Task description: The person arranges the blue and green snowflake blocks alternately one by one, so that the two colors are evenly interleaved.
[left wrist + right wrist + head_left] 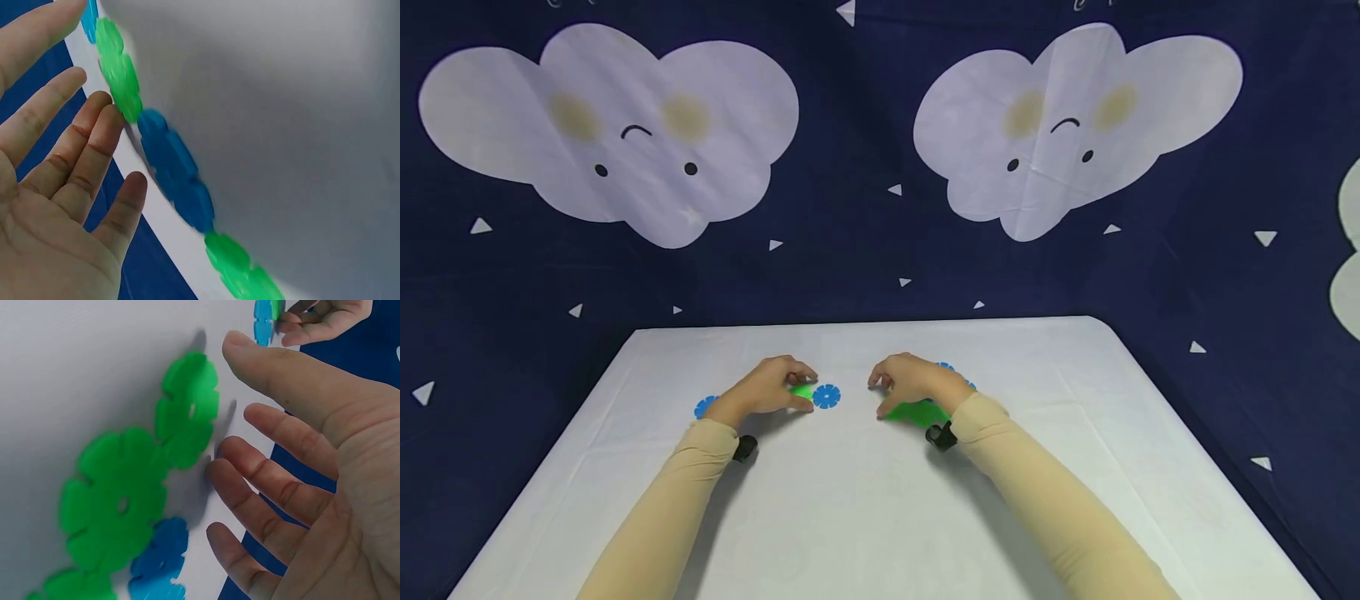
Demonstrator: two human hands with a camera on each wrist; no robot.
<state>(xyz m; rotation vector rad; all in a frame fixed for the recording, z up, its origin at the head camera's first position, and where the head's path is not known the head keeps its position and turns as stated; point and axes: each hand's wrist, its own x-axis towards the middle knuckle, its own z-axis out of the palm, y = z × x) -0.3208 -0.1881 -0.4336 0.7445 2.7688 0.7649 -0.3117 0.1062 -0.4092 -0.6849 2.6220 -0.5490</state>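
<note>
My left hand (767, 387) reaches over a chain of notched plastic snowflake discs, fingers and thumb spread around a green disc (803, 390) just left of a blue disc (827, 396). In the left wrist view, its fingertips sit right beside another look at that row, with a blue disc (175, 170) and a green disc (244, 269) running toward the bottom. My right hand (910, 383) is loosely bent above green discs (922, 412). In the right wrist view, a green disc (119, 497) and a blue disc (159, 559) lie beside its parted fingers, which hold nothing.
A white-covered table (835, 517) carries the discs. More blue discs show beside the left wrist, a blue disc (706, 407), and behind the right hand, a blue disc (945, 365). A dark blue cloth (850, 275) with clouds hangs past the table's far edge.
</note>
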